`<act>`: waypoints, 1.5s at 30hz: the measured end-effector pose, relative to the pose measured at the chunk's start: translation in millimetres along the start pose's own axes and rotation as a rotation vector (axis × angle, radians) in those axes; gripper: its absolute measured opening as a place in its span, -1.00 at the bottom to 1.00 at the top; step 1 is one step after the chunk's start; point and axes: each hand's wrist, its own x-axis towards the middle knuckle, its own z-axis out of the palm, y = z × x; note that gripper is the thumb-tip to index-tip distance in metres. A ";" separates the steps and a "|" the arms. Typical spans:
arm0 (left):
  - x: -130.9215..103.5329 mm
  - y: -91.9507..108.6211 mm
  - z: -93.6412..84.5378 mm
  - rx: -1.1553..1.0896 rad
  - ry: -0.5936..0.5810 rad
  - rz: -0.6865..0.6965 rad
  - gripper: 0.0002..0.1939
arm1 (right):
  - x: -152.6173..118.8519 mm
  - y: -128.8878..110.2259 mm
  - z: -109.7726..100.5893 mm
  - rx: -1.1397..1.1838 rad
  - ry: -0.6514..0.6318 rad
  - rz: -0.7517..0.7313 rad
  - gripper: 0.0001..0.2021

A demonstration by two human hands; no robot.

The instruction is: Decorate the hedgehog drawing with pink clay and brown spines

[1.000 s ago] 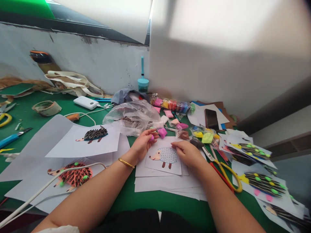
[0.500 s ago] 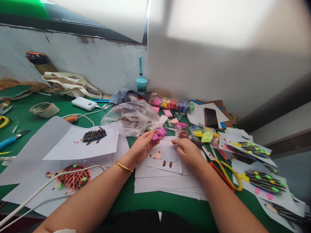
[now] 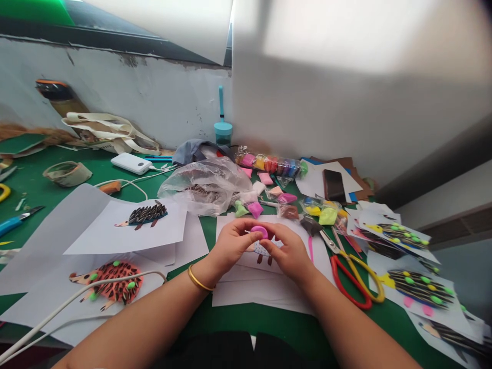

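Observation:
My left hand point(image 3: 239, 242) and my right hand point(image 3: 289, 252) meet over a stack of white paper point(image 3: 265, 292). Between their fingers is a flattened lump of pink modelling clay point(image 3: 260, 231), pinched from both sides. Under the hands lies a card with a hedgehog drawing point(image 3: 265, 259); its brown feet and part of the scalloped blue body show, and the rest is covered. Just beyond my fingers lie a wrapped magenta clay packet point(image 3: 254, 209) and a green clay packet point(image 3: 241, 208). A thin pink strip point(image 3: 310, 249) rests on the paper beside my right hand.
Red and yellow scissors point(image 3: 351, 277) lie right of the paper. Seed-covered hedgehog pictures stand on both sides, one at left point(image 3: 148, 215). A clear plastic bag point(image 3: 207, 184), clay packets and a phone point(image 3: 334, 185) are behind. A white cable point(image 3: 57, 320) crosses the left sheets.
My right hand has moved left to join my left hand at the pink clay, which now sits between both. The hands cover more of the hedgehog drawing.

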 end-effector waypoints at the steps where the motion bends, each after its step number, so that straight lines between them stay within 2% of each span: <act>1: -0.4 -1.3 -0.2 0.031 0.017 0.011 -0.67 | -0.3 1.2 -0.1 0.009 0.008 0.009 -0.66; 6: 0.5 -3.6 -2.5 0.107 0.067 0.031 -0.61 | -2.1 3.5 0.2 0.058 0.039 0.086 -0.78; 11: 1.1 0.1 -2.1 0.241 0.076 0.141 -0.79 | -3.3 -0.1 0.1 0.045 0.045 0.126 -0.81; 13: 0.6 0.6 -0.6 0.233 0.094 0.133 -0.79 | -3.1 -1.4 -0.6 0.055 0.040 0.141 -0.81; 17: -0.1 -0.1 1.9 0.180 0.128 0.086 -0.74 | -0.8 -2.6 -2.6 0.111 0.023 0.165 -0.79; 21: 1.1 -2.0 -0.2 0.163 0.124 0.104 -0.75 | 0.9 -3.0 -3.2 0.185 -0.042 0.150 -0.66; 25: 0.9 -2.7 -2.8 0.217 0.082 0.166 -0.78 | -1.0 -2.1 -1.6 0.157 -0.018 0.176 -0.81; 29: -0.8 -2.7 -1.3 0.142 0.046 0.141 -0.78 | -3.2 2.6 -0.7 0.117 0.063 0.109 -0.83; 32: -1.2 -3.0 0.7 0.028 0.005 0.051 -0.52 | -2.9 6.7 -0.5 0.078 0.145 0.027 -0.81; 34: -1.1 -2.8 1.6 -0.020 -0.015 0.005 -0.44 | -2.2 7.9 -0.5 0.052 0.163 -0.013 -0.79; 38: -0.4 -1.1 2.4 -0.019 0.006 0.018 -0.54 | -1.6 7.0 -0.7 0.029 0.147 -0.052 -0.74; 42: 0.2 -0.2 3.1 -0.008 0.026 0.062 -0.57 | -1.9 6.5 -2.5 0.065 0.128 -0.035 -0.62; 45: -0.4 -0.1 3.8 -0.047 0.013 0.078 -0.56 | -1.8 6.8 -3.8 0.112 0.130 -0.024 -0.68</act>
